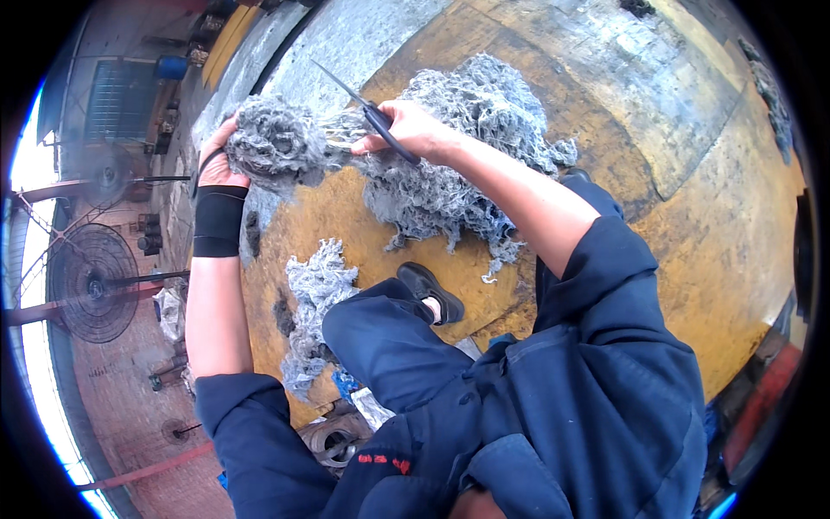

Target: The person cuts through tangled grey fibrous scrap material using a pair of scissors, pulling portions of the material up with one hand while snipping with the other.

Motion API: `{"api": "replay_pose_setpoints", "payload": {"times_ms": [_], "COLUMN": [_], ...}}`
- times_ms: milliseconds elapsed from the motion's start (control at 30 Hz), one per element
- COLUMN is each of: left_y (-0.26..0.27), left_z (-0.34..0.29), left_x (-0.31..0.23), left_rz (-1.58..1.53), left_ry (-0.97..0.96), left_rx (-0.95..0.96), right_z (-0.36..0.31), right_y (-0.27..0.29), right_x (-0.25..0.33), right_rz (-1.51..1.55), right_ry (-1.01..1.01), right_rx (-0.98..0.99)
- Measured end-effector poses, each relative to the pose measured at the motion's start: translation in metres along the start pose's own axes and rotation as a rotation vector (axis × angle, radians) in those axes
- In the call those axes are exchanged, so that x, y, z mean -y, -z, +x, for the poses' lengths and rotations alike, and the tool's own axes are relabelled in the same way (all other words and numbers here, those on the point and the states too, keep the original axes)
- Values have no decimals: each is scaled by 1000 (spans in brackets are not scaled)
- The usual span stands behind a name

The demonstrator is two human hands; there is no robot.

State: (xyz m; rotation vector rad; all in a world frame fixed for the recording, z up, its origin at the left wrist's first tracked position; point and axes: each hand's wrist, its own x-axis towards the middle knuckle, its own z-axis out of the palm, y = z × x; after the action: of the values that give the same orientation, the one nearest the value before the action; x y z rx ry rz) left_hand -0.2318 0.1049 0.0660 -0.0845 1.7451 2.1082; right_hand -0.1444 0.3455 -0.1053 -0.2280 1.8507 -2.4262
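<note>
A wad of grey, shaggy fibre (281, 138) is raised in my left hand (223, 160), whose fingers close around its far-left side; a black band wraps that wrist. In my right hand (411, 131) is a knife (380, 125) with a black handle, its thin blade pointing up and to the left. Strands of fibre stretch from the wad toward my right fingers, which seem to touch them. Beneath my right hand and forearm lies a large heap of the same grey fibre (484, 112). A smaller, paler pile of fibre (316, 298) sits by my left knee.
Worn yellowish floor sheets (692, 251) spread ahead and to the right. My black shoe (432, 292) rests between the fibre piles. Round metal rings (337, 437) lie near my left leg. Large fans (95, 281) stand at the left, and a blue barrel (170, 67) is farther off.
</note>
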Motion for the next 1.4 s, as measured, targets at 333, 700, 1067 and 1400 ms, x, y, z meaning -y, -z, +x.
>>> {"api": "replay_pose_setpoints", "payload": {"times_ms": [333,700,1067,1400], "left_y": [23,177,184,57], "left_z": [26,13,-23,-61], "left_x": [10,-16,-25,16], "left_rz": [179,360,-41,-121], "left_ry": [-120,-305,-295,-182], "left_rx": [-149,-500,-525,-125], "right_z": [-17,-40,-25,-31], "right_y": [46,158,156,38], "right_x": [12,0,-12,-1], "right_rz": [-356,-745,-739,15], "right_ry": [-44,-238,-377,-496], "right_rx": [-237,-515,-738,-209]}}
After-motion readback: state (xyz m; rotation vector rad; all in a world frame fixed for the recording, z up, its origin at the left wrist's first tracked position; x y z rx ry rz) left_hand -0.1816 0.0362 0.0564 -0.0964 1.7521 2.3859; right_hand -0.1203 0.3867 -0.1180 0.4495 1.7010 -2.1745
